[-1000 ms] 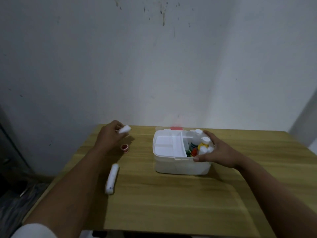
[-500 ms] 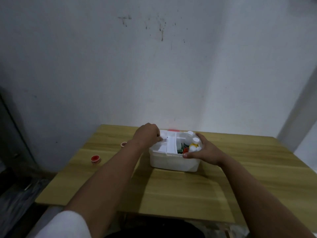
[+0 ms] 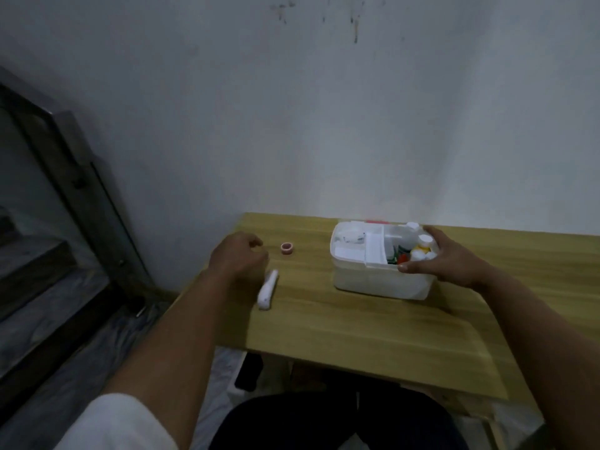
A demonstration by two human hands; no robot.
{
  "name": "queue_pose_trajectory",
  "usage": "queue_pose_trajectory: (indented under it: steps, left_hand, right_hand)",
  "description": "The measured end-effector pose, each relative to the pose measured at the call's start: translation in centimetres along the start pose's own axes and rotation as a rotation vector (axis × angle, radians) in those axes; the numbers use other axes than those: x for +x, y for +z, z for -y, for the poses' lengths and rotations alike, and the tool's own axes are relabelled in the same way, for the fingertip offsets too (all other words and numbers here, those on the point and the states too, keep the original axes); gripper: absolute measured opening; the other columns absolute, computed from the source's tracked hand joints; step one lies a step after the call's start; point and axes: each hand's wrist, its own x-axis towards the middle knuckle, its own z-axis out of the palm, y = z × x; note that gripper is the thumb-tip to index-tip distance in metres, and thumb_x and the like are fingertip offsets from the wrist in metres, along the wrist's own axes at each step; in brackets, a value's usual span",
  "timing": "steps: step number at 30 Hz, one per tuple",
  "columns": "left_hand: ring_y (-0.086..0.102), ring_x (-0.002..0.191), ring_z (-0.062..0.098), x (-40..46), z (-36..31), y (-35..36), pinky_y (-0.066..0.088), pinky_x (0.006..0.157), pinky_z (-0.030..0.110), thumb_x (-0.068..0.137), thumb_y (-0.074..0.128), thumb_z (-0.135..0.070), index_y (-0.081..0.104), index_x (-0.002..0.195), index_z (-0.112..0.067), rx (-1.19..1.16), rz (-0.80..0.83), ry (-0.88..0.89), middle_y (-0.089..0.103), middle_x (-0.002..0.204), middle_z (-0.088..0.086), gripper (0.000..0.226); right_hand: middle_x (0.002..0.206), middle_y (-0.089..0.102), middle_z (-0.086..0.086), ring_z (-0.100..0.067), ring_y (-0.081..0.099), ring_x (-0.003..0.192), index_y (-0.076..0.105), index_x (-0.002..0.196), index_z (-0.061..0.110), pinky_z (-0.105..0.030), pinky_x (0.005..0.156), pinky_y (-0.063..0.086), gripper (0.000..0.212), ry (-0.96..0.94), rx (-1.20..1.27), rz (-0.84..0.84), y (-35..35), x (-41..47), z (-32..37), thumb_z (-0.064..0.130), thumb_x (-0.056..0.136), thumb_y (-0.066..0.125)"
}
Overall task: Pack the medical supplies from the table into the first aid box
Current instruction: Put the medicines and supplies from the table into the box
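From the head camera, the white first aid box [image 3: 380, 277] sits open on the wooden counter [image 3: 357, 329]. The right hand [image 3: 451, 261] grips its right rim. The left hand [image 3: 238, 258], loosely curled and empty, hovers above a white thermometer [image 3: 268, 290], near a pink tape roll [image 3: 287, 248].

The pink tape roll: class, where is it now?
Head view: the tape roll stands on the table, between the left hand and the box.
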Motion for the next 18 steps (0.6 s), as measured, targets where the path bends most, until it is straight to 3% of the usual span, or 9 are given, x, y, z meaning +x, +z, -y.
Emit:
queue_pose_trajectory:
  steps: [3, 8, 11, 18]
  left_hand:
    - [0.066, 0.113, 0.022, -1.8, 3.4, 0.2, 0.052, 0.094, 0.034, 0.083, 0.072, -0.047, 0.076, 0.123, -0.022, 0.019, 0.025, -0.037, 0.071, 0.127, 0.002, 0.047]
    - [0.066, 0.107, 0.026, -2.1, 4.2, 1.5, 0.051, 0.09, 0.033, 0.094, 0.07, -0.029, 0.079, 0.116, -0.011, -0.007, -0.076, 0.01, 0.073, 0.119, 0.01, 0.03]
    - [0.068, 0.101, 0.025, -1.4, 3.0, 2.3, 0.055, 0.084, 0.035, 0.089, 0.074, -0.031, 0.076, 0.114, -0.016, -0.015, -0.124, 0.013, 0.075, 0.111, 0.006, 0.029]
    - [0.071, 0.088, 0.023, 0.9, 1.4, 5.4, 0.054, 0.075, 0.034, 0.089, 0.075, -0.031, 0.084, 0.093, -0.015, -0.055, -0.115, 0.119, 0.079, 0.093, 0.003, 0.018]
  right_hand:
    - [0.12, 0.059, 0.008, -0.011, 0.061, 0.1, 0.038, 0.146, 0.033, -0.027, 0.071, 0.05, 0.094, 0.006, 0.015, -0.018, 0.1, 0.0, -0.1, 0.023, 0.069, 0.093]
    - [0.108, 0.056, 0.022, 0.002, 0.056, 0.091, 0.038, 0.133, 0.04, -0.023, 0.066, 0.046, 0.083, 0.006, 0.026, -0.054, 0.3, -0.1, 0.0, 0.016, 0.073, 0.09]
    - [0.113, 0.059, 0.021, 0.0, 0.06, 0.094, 0.041, 0.135, 0.039, -0.025, 0.067, 0.048, 0.086, 0.018, 0.027, -0.045, 0.2, -0.1, -0.1, 0.021, 0.07, 0.093]
    - [0.126, 0.064, 0.013, -0.009, 0.066, 0.11, 0.041, 0.148, 0.033, -0.035, 0.09, 0.057, 0.115, 0.004, 0.017, -0.004, -0.1, 0.1, -0.6, 0.043, 0.049, 0.1]
